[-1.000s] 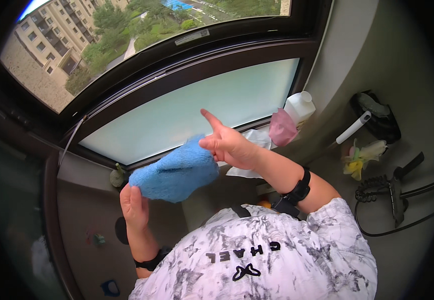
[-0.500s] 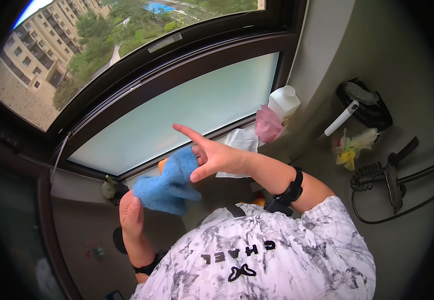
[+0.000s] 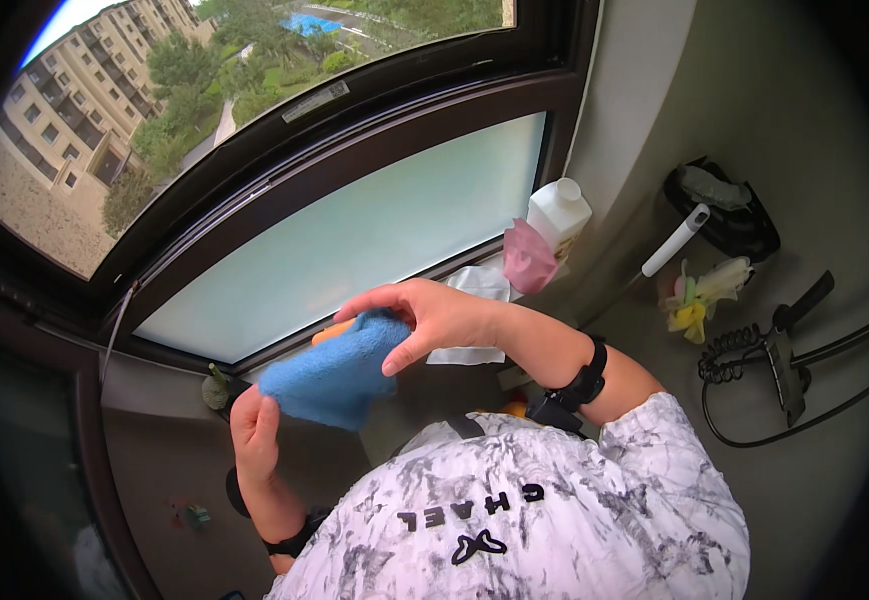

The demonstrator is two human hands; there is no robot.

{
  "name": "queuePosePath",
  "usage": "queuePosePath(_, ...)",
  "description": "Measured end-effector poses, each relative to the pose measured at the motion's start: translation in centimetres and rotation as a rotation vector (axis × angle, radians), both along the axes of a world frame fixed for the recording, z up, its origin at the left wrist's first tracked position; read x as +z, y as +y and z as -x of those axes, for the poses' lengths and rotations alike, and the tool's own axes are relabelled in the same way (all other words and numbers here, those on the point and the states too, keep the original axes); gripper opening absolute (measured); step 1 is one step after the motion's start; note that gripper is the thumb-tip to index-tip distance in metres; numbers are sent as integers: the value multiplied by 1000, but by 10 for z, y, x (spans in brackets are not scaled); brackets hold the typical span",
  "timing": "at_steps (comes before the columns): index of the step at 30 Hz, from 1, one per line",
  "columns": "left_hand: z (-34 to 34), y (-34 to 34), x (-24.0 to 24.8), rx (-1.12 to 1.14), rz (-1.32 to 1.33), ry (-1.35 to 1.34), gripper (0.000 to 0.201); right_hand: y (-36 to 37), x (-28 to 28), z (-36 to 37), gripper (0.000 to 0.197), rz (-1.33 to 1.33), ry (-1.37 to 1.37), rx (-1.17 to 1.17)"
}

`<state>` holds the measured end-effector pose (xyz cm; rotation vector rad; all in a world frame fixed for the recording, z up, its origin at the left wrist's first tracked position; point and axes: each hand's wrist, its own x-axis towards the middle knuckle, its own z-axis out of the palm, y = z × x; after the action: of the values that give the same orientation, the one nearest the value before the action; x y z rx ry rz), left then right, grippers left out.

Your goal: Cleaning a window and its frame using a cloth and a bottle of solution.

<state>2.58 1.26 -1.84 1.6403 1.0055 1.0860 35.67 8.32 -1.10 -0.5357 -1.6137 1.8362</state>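
A blue fuzzy cloth is stretched between my two hands in front of the window ledge. My left hand pinches its left corner, thumb against the fingers. At the cloth's upper right end, my right hand curves its fingers over the edge while the thumb stands apart below. Part of the right fingers is hidden behind the fabric. Behind the cloth peeks a small orange thing, mostly covered.
On the ledge stand a white plastic bottle, a pink crumpled wrapper and a white sheet. A frosted window pane lies ahead. Along the right wall are a white-handled tool, a yellow-white bundle and a coiled black cord.
My right forefinger, stretched out before, has curled down onto the cloth. The cloth now hangs flatter and more spread between the hands. The left hand has shifted only slightly.
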Motion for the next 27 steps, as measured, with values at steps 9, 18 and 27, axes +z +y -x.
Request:
queuePosePath(9, -19, 2, 33, 129, -10, 65, 19, 10, 7, -3, 26, -528, -566, -223)
queuePosePath(18, -28, 20, 27, 170, -276, -120, 33, 9, -9, -4, 20, -392, -40, -48)
queuePosePath(27, -40, 39, 5, 235, -306, -217, 27, 6, -16, -19, 43, 540, 366, 103)
